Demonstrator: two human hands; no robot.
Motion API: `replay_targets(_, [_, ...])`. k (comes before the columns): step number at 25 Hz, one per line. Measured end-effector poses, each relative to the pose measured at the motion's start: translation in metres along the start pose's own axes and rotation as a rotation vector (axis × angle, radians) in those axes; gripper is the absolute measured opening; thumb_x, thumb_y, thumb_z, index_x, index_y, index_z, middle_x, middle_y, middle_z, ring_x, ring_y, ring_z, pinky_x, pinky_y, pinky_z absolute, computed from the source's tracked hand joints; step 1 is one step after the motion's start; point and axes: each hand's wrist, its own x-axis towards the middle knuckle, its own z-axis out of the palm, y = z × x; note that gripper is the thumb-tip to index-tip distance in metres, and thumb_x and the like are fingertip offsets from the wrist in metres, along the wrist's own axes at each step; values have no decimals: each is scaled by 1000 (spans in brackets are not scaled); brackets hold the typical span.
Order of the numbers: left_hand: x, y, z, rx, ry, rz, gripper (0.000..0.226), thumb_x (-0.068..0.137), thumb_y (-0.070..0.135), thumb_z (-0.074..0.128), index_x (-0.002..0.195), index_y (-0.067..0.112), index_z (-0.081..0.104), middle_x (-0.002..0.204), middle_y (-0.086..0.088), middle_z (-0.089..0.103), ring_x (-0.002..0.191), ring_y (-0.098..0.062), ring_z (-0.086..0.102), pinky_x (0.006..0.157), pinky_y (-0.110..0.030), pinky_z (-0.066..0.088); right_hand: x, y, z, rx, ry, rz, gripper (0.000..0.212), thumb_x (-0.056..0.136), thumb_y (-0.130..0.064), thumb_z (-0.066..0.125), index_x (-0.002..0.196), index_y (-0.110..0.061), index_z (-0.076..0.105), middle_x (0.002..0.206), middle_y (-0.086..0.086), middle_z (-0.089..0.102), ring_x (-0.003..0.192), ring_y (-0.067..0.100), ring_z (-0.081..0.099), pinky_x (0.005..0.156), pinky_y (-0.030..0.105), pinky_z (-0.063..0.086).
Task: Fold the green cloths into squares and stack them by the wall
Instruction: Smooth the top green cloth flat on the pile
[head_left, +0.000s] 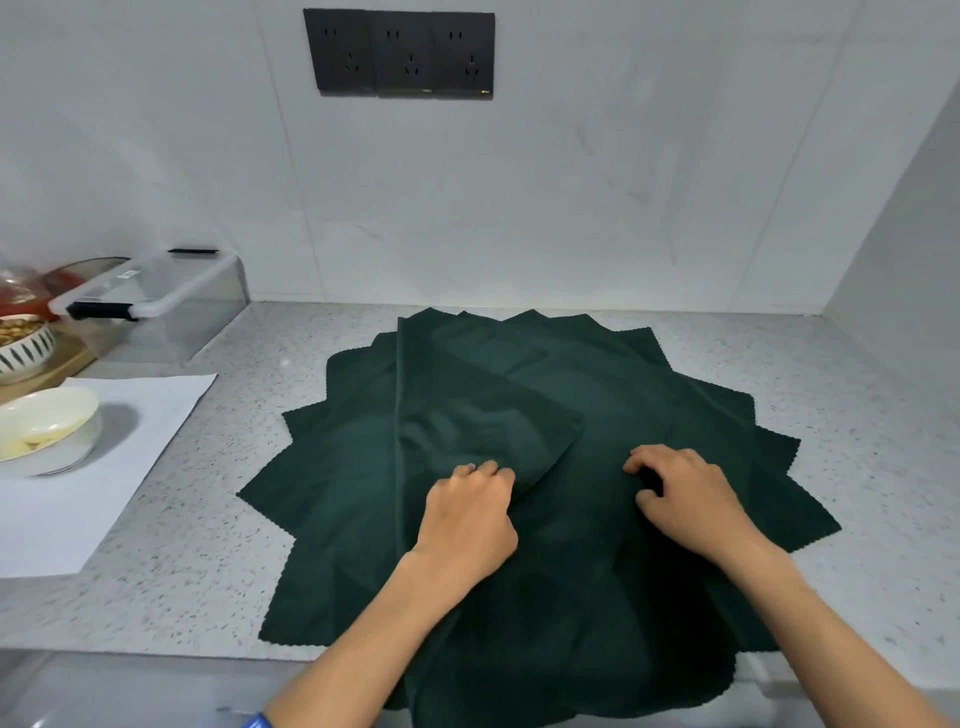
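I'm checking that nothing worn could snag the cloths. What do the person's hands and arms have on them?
Both forearms are bare, with no sleeves in view. The left hand and right hand show no gloves and no rings that can be made out. A blue band sits on the left arm at the bottom edge, only partly visible.

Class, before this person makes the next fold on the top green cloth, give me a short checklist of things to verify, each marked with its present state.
1. Left hand grips the top cloth at its near corner: ok.
2. Right hand has hold of an edge: cannot tell.
3. Only one layer picked up from the pile of green cloths: cannot tell.
4. Countertop bare by the wall for stacking: ok.
5. Folded squares already stacked there: not ok.
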Motion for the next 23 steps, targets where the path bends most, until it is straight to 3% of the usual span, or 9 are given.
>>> replay_targets(3, [-5, -5, -9, 93, -14, -63, 26, 83, 2, 46, 101, 15, 60, 104, -1, 63, 104, -25, 60, 63, -30, 37, 2, 4, 0, -28, 40, -12, 29, 89, -19, 56, 115, -30, 66, 135, -15, 57, 122, 20, 50, 99, 39, 39])
replay_targets(7, [-19, -62, -32, 201, -82, -340, 29, 85, 10, 46, 110, 17, 58, 115, -6, 66, 109, -32, 62, 76, -34, 44, 2, -7, 5, 53, 88, 24, 17, 92, -36, 57, 103, -30, 68, 126, -13, 63, 118, 23, 53, 91, 39, 39])
replay_targets(9, [-29, -92, -38, 206, -67, -389, 32, 82, 12, 49, 113, 19, 58, 118, -3, 65, 111, -30, 60, 76, -34, 43, 1, -15, 15, -63, 160, 163, 31, 89, -52, 56, 107, -29, 63, 127, -7, 59, 117, 27, 50, 91, 42, 38])
replay_targets(11, [-35, -103, -35, 133, -23, -280, 48, 82, 15, 53, 129, 24, 53, 133, 5, 58, 122, -24, 53, 89, -35, 45, 5, -21, 20, -165, 200, 336, 51, 87, -62, 52, 120, -23, 55, 127, 2, 56, 118, 31, 48, 96, 47, 36])
replay_targets(13, [-35, -102, -21, 50, 20, -192, 47, 87, 16, 52, 134, 26, 52, 135, 9, 57, 123, -22, 53, 92, -35, 47, 12, -27, 19, -25, 207, 354, 47, 89, -54, 56, 121, -22, 51, 110, 1, 62, 110, 29, 54, 93, 46, 37])
replay_targets(16, [-31, -103, -6, 40, 100, -208, 27, 92, 14, 49, 112, 22, 65, 113, 7, 68, 103, -23, 64, 71, -34, 51, 18, -36, 21, 194, 193, 239, 17, 92, -24, 56, 109, -22, 56, 80, -7, 64, 90, 25, 61, 83, 39, 40])
replay_targets(19, [-28, -105, -5, 35, 115, -251, 25, 92, 11, 49, 107, 23, 65, 99, 3, 71, 92, -27, 66, 64, -33, 47, 14, -31, 20, 194, 305, 250, 13, 87, -14, 56, 99, -17, 60, 83, 1, 66, 83, 28, 61, 69, 34, 42])
replay_targets(23, [-28, -109, -5, -19, 167, -211, 20, 97, 27, 46, 102, 24, 65, 92, 2, 72, 89, -30, 66, 61, -33, 42, 13, -31, 18, 358, 288, 271, 32, 82, -22, 70, 110, -23, 55, 101, -4, 59, 88, 20, 57, 80, 35, 46])
